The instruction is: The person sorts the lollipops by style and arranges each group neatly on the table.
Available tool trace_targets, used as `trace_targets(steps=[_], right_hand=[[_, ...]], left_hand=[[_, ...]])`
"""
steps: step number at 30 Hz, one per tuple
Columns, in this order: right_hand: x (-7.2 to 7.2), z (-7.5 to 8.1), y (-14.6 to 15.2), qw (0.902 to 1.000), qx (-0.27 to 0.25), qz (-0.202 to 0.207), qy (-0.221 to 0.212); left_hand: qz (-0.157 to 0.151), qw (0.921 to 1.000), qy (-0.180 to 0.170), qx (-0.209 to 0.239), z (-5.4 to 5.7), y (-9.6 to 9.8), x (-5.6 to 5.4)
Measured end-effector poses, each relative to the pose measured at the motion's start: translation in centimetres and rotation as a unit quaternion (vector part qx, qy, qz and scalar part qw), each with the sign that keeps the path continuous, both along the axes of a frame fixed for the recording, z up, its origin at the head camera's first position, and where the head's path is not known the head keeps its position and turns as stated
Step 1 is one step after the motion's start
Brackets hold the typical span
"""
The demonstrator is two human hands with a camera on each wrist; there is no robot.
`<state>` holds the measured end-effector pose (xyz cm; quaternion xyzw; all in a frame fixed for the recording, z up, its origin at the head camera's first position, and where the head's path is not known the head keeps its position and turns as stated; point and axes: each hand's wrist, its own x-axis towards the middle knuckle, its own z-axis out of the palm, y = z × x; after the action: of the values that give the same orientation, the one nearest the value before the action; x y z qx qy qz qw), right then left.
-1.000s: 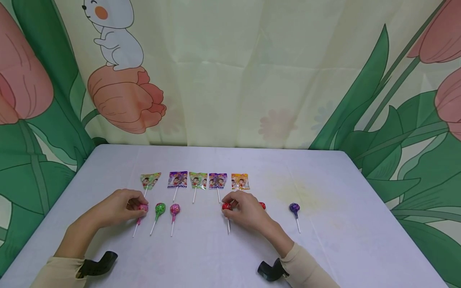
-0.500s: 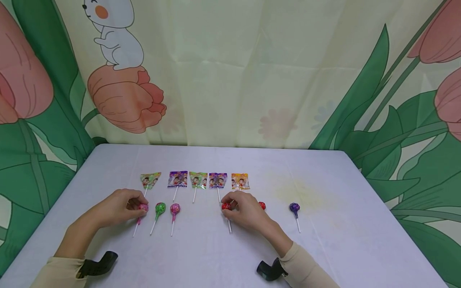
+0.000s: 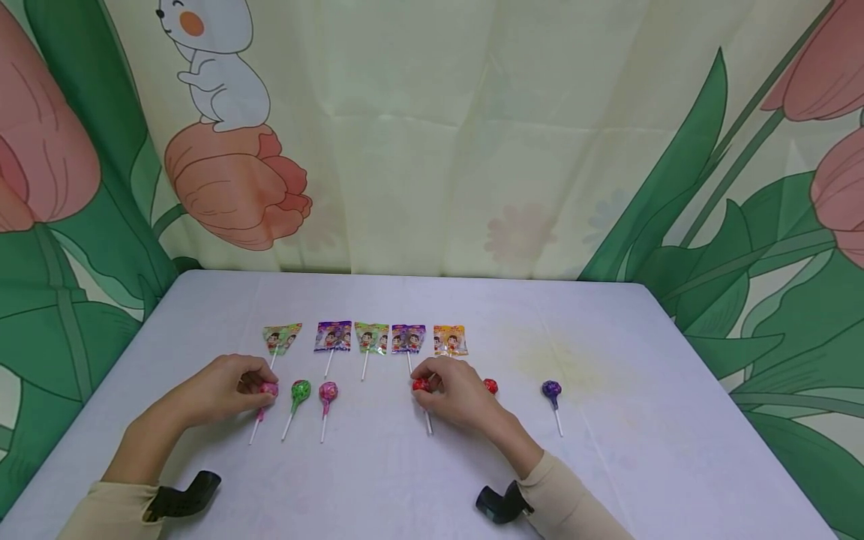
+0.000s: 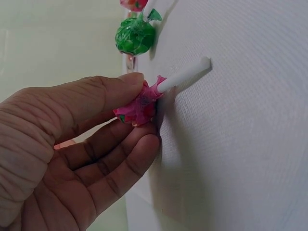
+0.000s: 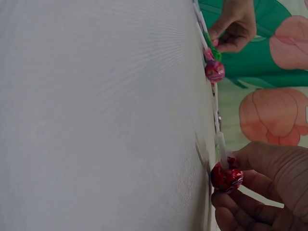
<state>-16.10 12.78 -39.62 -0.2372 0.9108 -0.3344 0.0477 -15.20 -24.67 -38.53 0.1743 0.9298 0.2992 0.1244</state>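
- On the table (image 3: pixel 378 495), left part: left hand (image 3: pixel 226 390), fingers pinching a pink lollipop (image 4: pixel 137 108) at its round head; head partly covered.
- Near the table's middle: right hand (image 3: pixel 462 394), fingers pinching a red lollipop (image 5: pixel 227 177); head partly covered, hard to tell if it touches the table.
- Just right of right hand: second red lollipop (image 3: pixel 490 386); only part of its head shows, stick hidden.
- Between hands: green lollipop (image 3: pixel 300 391), second pink lollipop (image 3: pixel 328 391); the latter cut off at top in left wrist view.
- Well right: purple lollipop (image 3: pixel 552 388), fully visible.
- Round lollipops: six (two pink, two red, one green, one purple).
- Back row, flat-wrapped: five. Two green packets (image 3: pixel 372 338), two purple packets (image 3: pixel 333 337), one orange packet (image 3: pixel 450 340); orange one's stick mostly hidden by right hand.
- Sleeves (image 3: pixel 574 502): two, cut off at bottom edge.
- Black wrist pieces (image 3: pixel 185 497): two.
- Backdrop (image 3: pixel 418 187): one cartoon animal (image 3: pixel 226 86), head cut off at top.
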Motion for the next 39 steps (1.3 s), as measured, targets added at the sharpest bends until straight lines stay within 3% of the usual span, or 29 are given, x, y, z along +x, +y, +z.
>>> trace_targets(steps=[14, 39], right_hand=[[0.0, 0.6, -1.6, 0.9997, -0.005, 0.012, -0.021], [0.3, 1.2, -5.2, 0.9978, -0.041, 0.05, -0.015]], left_hand=[[-0.008, 0.9999, 0.006, 0.007, -0.1, 0.0, -0.1], [-0.009, 0.9998, 0.013, 0.01, -0.3, -0.2, 0.0]])
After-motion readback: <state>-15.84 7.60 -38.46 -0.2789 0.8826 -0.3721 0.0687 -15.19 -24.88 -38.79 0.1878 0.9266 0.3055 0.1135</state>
